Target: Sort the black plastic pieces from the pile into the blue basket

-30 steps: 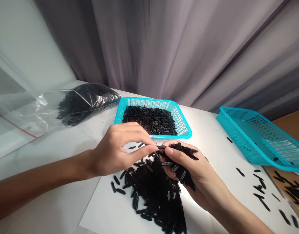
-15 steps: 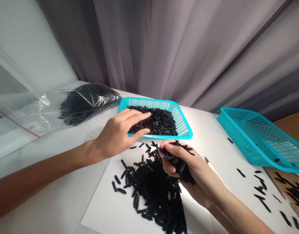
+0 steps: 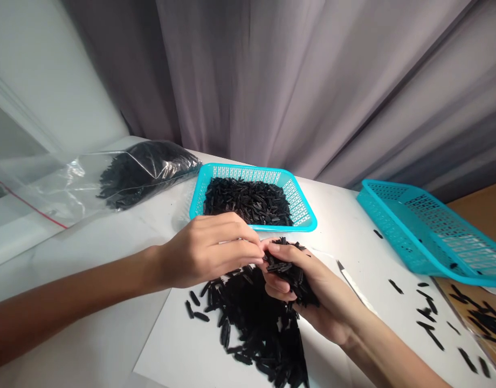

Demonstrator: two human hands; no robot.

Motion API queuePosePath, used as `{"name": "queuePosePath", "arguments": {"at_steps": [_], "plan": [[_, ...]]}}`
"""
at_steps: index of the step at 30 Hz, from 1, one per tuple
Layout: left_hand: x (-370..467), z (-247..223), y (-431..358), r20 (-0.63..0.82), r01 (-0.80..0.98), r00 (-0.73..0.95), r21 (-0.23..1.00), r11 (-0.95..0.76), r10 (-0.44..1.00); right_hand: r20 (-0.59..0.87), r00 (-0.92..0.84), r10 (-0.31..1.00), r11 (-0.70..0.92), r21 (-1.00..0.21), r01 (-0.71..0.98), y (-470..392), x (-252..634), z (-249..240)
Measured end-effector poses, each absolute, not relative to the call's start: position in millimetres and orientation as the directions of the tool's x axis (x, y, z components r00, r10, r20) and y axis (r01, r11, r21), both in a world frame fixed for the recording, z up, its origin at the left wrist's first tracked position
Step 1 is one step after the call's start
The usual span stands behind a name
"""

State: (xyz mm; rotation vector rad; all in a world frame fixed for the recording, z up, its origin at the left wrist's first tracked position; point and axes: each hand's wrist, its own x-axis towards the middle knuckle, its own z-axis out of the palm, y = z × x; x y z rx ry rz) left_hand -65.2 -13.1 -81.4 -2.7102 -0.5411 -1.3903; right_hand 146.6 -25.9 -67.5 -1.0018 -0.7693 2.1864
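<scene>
Handful of black pieces (image 3: 300, 277), snug in the right hand (image 3: 329, 296), fingers curled round; right at those fingertips, the left hand (image 3: 211, 250), fingers together, any pinch impossible to tell.

Two hands are listed: one left hand (image 3: 215, 250), one right hand (image 3: 329, 293). Also counted are two baskets (image 3: 288, 228) (image 3: 387, 237), one plastic bag (image 3: 163, 167), one sheet of paper (image 3: 163, 345), one slim white tool (image 3: 359, 291) and one white table (image 3: 102, 334). Black pieces (image 3: 256, 312) are present in quantity, too many to be counted.
</scene>
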Motion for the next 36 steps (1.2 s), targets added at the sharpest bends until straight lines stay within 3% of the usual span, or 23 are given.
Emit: {"name": "queuePosePath", "arguments": {"at_steps": [3,9,20,29,36], "plan": [[-66,-79,-14,0.800,0.360,0.529,0.091,-0.929,0.284,-0.459,-0.542,0.704,-0.675,-0.669,-0.310,-24,147,-68],[-66,-81,-17,0.805,0.343,0.456,0.236,-0.909,0.380,-0.454,-0.552,0.700,-0.698,-0.598,-0.394,-24,148,-69],[-61,-75,-29,0.789,0.312,0.291,0.456,-0.833,0.541,-0.495,-0.527,0.691,-0.714,-0.579,-0.394,-24,147,-70],[-61,-76,-31,0.765,0.342,0.240,0.509,-0.790,0.597,-0.486,-0.536,0.691,-0.716,-0.565,-0.411,-24,147,-71],[-64,-77,-29,0.804,0.396,0.216,0.447,-0.802,0.554,-0.487,-0.546,0.681,-0.725,-0.552,-0.412,-25,149,-72]]}}
